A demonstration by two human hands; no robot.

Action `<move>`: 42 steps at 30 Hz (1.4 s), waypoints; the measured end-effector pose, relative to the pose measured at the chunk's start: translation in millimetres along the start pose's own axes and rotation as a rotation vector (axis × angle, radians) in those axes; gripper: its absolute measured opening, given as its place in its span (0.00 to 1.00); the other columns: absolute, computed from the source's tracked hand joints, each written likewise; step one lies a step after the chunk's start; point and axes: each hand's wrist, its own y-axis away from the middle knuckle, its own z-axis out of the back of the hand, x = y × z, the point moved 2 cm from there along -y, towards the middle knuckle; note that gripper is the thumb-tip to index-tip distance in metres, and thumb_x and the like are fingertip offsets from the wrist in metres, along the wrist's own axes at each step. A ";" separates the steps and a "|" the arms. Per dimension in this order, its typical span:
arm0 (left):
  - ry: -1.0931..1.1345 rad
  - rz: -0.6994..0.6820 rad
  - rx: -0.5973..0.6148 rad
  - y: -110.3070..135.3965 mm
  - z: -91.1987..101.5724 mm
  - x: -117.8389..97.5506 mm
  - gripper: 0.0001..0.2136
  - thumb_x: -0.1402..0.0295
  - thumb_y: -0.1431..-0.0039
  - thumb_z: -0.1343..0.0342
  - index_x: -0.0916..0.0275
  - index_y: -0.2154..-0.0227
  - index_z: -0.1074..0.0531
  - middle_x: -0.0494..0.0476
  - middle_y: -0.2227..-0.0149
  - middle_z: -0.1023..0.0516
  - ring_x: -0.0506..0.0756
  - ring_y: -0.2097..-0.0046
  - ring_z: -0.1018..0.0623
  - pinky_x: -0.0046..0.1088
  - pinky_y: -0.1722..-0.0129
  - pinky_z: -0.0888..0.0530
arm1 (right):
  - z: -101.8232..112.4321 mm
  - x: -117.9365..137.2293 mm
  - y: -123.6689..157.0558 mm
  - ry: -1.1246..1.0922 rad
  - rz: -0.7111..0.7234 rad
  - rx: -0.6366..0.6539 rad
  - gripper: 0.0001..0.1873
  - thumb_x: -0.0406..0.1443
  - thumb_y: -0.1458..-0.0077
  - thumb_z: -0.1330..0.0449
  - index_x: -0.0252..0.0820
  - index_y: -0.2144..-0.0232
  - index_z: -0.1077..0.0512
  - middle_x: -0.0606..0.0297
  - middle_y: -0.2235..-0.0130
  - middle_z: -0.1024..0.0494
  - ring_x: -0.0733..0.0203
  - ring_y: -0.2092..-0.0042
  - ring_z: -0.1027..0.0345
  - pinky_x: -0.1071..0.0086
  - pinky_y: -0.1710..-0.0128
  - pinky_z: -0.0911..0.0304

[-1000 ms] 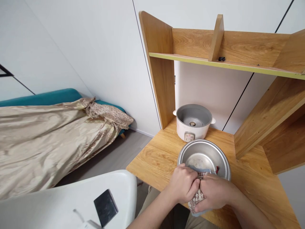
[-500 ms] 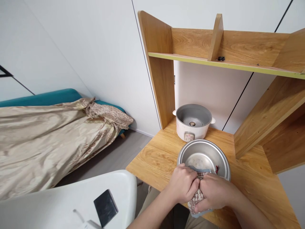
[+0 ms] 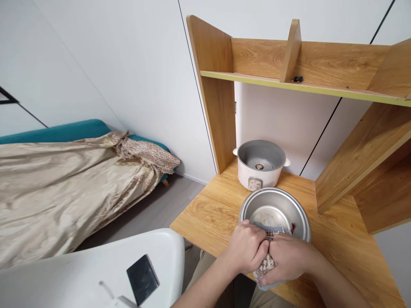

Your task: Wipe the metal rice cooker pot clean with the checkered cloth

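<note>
A silver metal inner pot [image 3: 300, 209] sits on the wooden desk, close to its front edge. My left hand [image 3: 248, 247] is closed at the pot's near left rim, with its fingers gripping a patterned cloth [image 3: 266, 266]. My right hand [image 3: 289, 256] presses against the left one and is closed on the same cloth, which drapes over the near rim. Part of the cloth lies inside the pot, with a small red loop [image 3: 292, 228] at its right end. Behind the pot stands a white rice cooker body [image 3: 272, 177], open on top, its heating plate visible inside.
A wooden shelf [image 3: 257, 79] rises over the back of the desk [image 3: 205, 214], with a small black object [image 3: 298, 79] on it. At lower left, a white table [image 3: 173, 248] holds a dark phone-like device [image 3: 143, 278]. Beyond is a teal sofa [image 3: 86, 128] under a beige cover [image 3: 80, 184].
Hardly anything differs. Both hands keep the same hold on the cloth at the pot's near rim, and its lower end has shifted very slightly.
</note>
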 end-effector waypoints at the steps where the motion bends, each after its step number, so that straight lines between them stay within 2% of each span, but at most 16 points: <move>1: -0.002 0.001 0.000 0.2 0.0 0.1 0.13 0.63 0.32 0.49 0.56 0.74 0.36 0.55 0.75 0.24 0.56 0.75 0.30 0.43 0.66 0.42 | 0.3 0.5 0.6 0.003 -0.007 0.000 0.26 0.53 0.45 0.28 0.46 0.50 0.11 0.53 0.46 0.08 0.37 0.43 0.16 0.56 0.44 0.27; 14: -0.008 0.002 0.020 0.0 0.1 0.5 0.13 0.63 0.32 0.49 0.56 0.74 0.36 0.55 0.75 0.24 0.56 0.74 0.30 0.43 0.65 0.40 | -1.9 -2.7 -3.0 -0.016 0.009 0.014 0.26 0.55 0.45 0.29 0.48 0.51 0.11 0.55 0.46 0.08 0.39 0.44 0.16 0.56 0.44 0.27; 17: -0.005 -0.001 0.024 -0.5 0.7 0.4 0.13 0.63 0.32 0.49 0.56 0.74 0.36 0.55 0.75 0.24 0.56 0.74 0.30 0.42 0.65 0.40 | -2.7 -3.8 -3.1 -0.021 0.012 0.021 0.27 0.55 0.44 0.29 0.46 0.50 0.12 0.53 0.46 0.08 0.38 0.45 0.16 0.55 0.44 0.26; 22: -0.007 0.002 0.032 -0.2 1.5 0.9 0.13 0.63 0.32 0.48 0.56 0.74 0.35 0.55 0.75 0.23 0.56 0.74 0.29 0.42 0.65 0.39 | 0.0 -0.3 -0.2 -0.020 0.035 0.028 0.25 0.52 0.42 0.29 0.47 0.47 0.12 0.55 0.42 0.09 0.39 0.39 0.18 0.56 0.39 0.29; 25: -0.008 0.003 0.040 0.4 1.1 0.8 0.13 0.63 0.32 0.48 0.56 0.74 0.35 0.55 0.74 0.24 0.56 0.74 0.29 0.42 0.65 0.38 | 0.3 1.3 2.0 -0.016 0.007 0.019 0.28 0.52 0.42 0.29 0.46 0.45 0.12 0.52 0.41 0.10 0.37 0.39 0.18 0.55 0.39 0.29; 33: -0.009 0.008 0.052 1.0 0.3 1.6 0.13 0.63 0.32 0.47 0.56 0.74 0.35 0.55 0.75 0.24 0.56 0.74 0.30 0.41 0.65 0.39 | -4.3 7.4 9.1 0.018 -0.101 -0.038 0.27 0.52 0.43 0.25 0.41 0.49 0.13 0.46 0.45 0.10 0.33 0.45 0.16 0.54 0.44 0.29; 42: -0.010 0.009 0.044 -0.2 1.1 1.2 0.10 0.65 0.36 0.46 0.56 0.74 0.36 0.55 0.75 0.25 0.57 0.74 0.30 0.41 0.65 0.38 | 0.6 4.6 4.7 0.023 -0.072 0.017 0.28 0.55 0.42 0.29 0.43 0.49 0.12 0.48 0.46 0.09 0.34 0.44 0.16 0.53 0.43 0.28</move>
